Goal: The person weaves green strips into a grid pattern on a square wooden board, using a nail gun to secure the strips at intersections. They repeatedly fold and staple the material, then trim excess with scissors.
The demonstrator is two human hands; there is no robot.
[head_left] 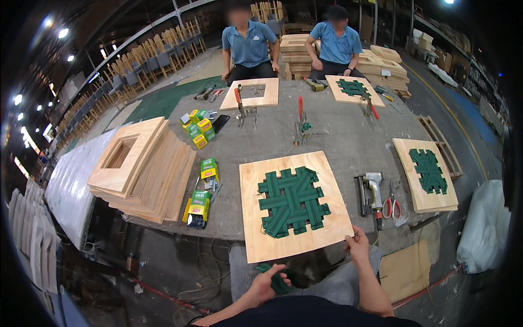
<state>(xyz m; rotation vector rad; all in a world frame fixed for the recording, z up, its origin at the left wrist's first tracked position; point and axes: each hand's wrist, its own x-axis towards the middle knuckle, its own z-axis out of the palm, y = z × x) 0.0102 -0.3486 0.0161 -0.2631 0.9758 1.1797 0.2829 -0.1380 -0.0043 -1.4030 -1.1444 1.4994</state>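
Observation:
In front of me lies a square wooden panel [338, 218], its near edge jutting past the table. Strips of dark green webbing [294, 201] are woven across its middle. At the panel's near right corner my right hand [358, 244] is closed, thumb and fingers pinching the edge. Below the near edge, over my lap, my left hand [266, 284] grips a loose piece of green webbing [281, 283]. A pneumatic stapler [374, 192] and red-handled scissors [391, 206] rest to the right of the panel.
Wooden frames [147, 180] are stacked at left, beside yellow-green staple boxes [200, 201]. Another webbed panel [427, 169] sits at the right edge. Pliers [300, 117] lie mid-table. Two people in blue shirts [248, 46] sit across, with panels before them. Hoses trail on the floor.

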